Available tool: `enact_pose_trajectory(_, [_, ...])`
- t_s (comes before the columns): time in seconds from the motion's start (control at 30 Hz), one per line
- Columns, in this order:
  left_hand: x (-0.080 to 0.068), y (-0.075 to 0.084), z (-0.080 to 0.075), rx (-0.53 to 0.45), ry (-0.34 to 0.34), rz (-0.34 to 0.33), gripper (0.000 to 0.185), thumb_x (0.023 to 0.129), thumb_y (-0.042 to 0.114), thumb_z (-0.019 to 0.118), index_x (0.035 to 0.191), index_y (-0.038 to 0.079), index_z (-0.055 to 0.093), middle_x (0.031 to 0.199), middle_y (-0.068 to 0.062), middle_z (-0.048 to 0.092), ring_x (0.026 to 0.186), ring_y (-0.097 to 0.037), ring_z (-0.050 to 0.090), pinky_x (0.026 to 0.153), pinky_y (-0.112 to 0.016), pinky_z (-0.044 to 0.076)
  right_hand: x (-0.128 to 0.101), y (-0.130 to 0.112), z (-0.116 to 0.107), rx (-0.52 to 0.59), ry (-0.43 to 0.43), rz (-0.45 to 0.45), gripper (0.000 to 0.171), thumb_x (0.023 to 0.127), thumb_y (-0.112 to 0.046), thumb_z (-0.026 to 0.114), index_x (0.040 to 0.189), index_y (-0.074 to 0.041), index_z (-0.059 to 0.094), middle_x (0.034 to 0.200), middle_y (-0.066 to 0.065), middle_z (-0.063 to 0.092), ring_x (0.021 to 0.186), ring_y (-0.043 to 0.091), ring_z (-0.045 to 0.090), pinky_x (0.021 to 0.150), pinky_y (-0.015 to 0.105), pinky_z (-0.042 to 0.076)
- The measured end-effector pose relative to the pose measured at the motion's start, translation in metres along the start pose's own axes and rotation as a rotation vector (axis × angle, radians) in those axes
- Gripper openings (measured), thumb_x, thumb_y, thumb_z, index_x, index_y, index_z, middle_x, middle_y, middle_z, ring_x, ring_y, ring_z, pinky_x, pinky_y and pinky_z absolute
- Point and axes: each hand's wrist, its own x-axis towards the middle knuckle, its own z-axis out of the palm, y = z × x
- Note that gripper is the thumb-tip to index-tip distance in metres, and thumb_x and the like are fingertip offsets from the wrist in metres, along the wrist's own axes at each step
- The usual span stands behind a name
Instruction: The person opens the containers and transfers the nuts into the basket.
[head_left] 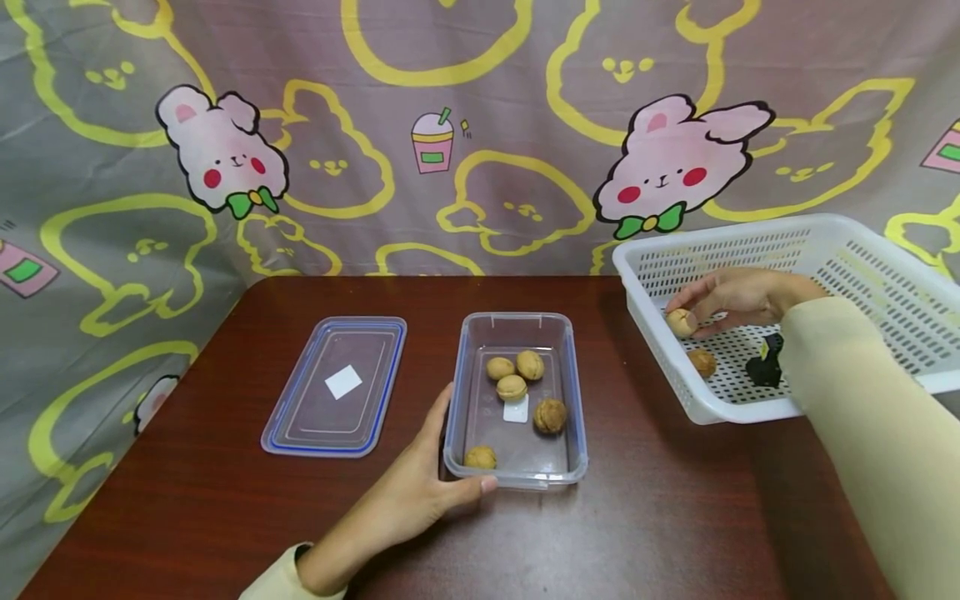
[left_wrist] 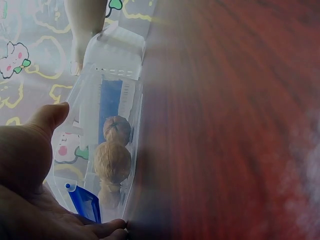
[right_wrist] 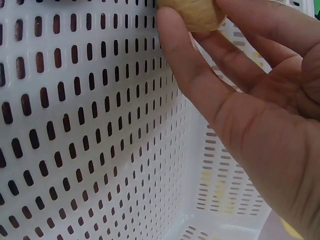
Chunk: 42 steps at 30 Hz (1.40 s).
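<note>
A clear plastic container [head_left: 516, 477] with blue trim stands mid-table and holds several walnuts [head_left: 512, 387]. My left hand [head_left: 420, 487] grips its near left corner, thumb along the front wall; the left wrist view shows the container wall [left_wrist: 107, 105] and walnuts [left_wrist: 112, 160] through it. My right hand [head_left: 723, 300] is inside the white perforated basket [head_left: 750, 408] and pinches a walnut [head_left: 681, 322] between thumb and fingers, also seen as the walnut [right_wrist: 192, 12] in the right wrist view. Another walnut [head_left: 702, 362] lies on the basket floor.
The container's lid [head_left: 337, 387] lies flat to the left on the dark red table [head_left: 660, 517]. A small black object [head_left: 765, 362] sits in the basket. A cartoon-print cloth [head_left: 450, 133] hangs behind the table.
</note>
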Motion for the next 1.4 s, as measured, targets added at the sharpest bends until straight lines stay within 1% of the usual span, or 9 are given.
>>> enact_pose_trajectory(0.17, [0.001,0.0,0.0,0.002,-0.004,0.001,0.116,0.084,0.03,0.09,0.169,0.029,0.011,0.153,-0.016,0.054,0.133,-0.028,0.056,0.114,-0.057,0.038,-0.001,-0.002,-0.001,-0.054,0.035,-0.011,0.039,0.097,-0.012,0.073,0.136,-0.008,0.069,0.122,-0.002,0.067,0.113,0.022,0.063,0.103,0.043,0.056])
enact_pose_trajectory(0.4, [0.001,0.001,0.0,0.006,-0.001,-0.001,0.116,0.084,0.032,0.09,0.169,0.029,0.01,0.155,-0.015,0.053,0.135,-0.029,0.055,0.116,-0.058,0.036,-0.009,-0.013,-0.004,-0.152,0.124,-0.034,0.046,0.103,-0.02,0.066,0.143,0.0,0.057,0.119,-0.005,0.069,0.112,0.017,0.061,0.109,0.052,0.051])
enact_pose_trajectory(0.53, [0.0,0.002,-0.001,-0.004,-0.003,0.005,0.116,0.084,0.031,0.09,0.169,0.028,0.011,0.154,-0.016,0.053,0.134,-0.029,0.055,0.115,-0.058,0.038,-0.016,-0.024,-0.003,-0.178,0.18,-0.05,0.047,0.104,-0.022,0.064,0.145,0.0,0.054,0.124,-0.001,0.068,0.121,0.024,0.057,0.109,0.056,0.049])
enact_pose_trajectory(0.7, [0.0,0.0,0.0,-0.001,0.008,0.003,0.115,0.084,0.031,0.09,0.169,0.029,0.012,0.155,-0.014,0.052,0.134,-0.028,0.055,0.115,-0.057,0.038,-0.026,-0.048,0.004,-0.217,0.256,-0.095,0.049,0.104,-0.025,0.065,0.144,0.002,0.054,0.127,0.005,0.067,0.125,0.032,0.054,0.107,0.059,0.05])
enact_pose_trajectory(0.8, [-0.001,-0.001,0.0,0.006,0.012,0.002,0.115,0.083,0.031,0.09,0.169,0.029,0.012,0.155,-0.015,0.052,0.134,-0.029,0.055,0.115,-0.057,0.038,-0.032,-0.064,0.013,-0.237,0.299,-0.128,0.047,0.104,-0.024,0.065,0.143,0.001,0.054,0.126,0.006,0.067,0.125,0.031,0.054,0.105,0.056,0.051])
enact_pose_trajectory(1.0, [-0.002,0.0,0.0,0.006,0.021,0.008,0.116,0.083,0.031,0.09,0.169,0.028,0.013,0.156,-0.016,0.051,0.134,-0.03,0.055,0.114,-0.059,0.039,-0.053,-0.092,0.034,-0.29,0.363,-0.225,0.045,0.105,-0.019,0.063,0.144,0.0,0.054,0.122,0.002,0.069,0.113,0.016,0.063,0.093,0.036,0.059])
enact_pose_trajectory(1.1, [-0.001,0.0,0.0,0.01,0.028,0.0,0.116,0.082,0.032,0.091,0.169,0.027,0.014,0.157,-0.016,0.049,0.136,-0.03,0.053,0.115,-0.059,0.038,-0.063,-0.1,0.047,-0.305,0.363,-0.264,0.046,0.104,-0.019,0.065,0.145,-0.001,0.055,0.125,0.005,0.068,0.11,0.013,0.064,0.089,0.031,0.059])
enact_pose_trajectory(1.23, [-0.001,-0.001,0.001,0.021,0.027,-0.023,0.118,0.082,0.034,0.091,0.169,0.028,0.013,0.159,-0.015,0.048,0.139,-0.03,0.051,0.117,-0.058,0.036,-0.071,-0.105,0.066,-0.292,0.361,-0.303,0.045,0.102,-0.019,0.068,0.143,-0.003,0.059,0.125,0.005,0.068,0.109,0.014,0.065,0.087,0.027,0.058])
enact_pose_trajectory(1.4, [-0.002,0.001,0.0,0.017,0.02,-0.004,0.117,0.082,0.033,0.091,0.169,0.027,0.013,0.157,-0.017,0.05,0.138,-0.031,0.052,0.116,-0.06,0.037,-0.076,-0.111,0.096,-0.242,0.321,-0.364,0.041,0.1,-0.016,0.071,0.137,-0.003,0.061,0.124,0.008,0.068,0.107,0.019,0.067,0.089,0.026,0.059])
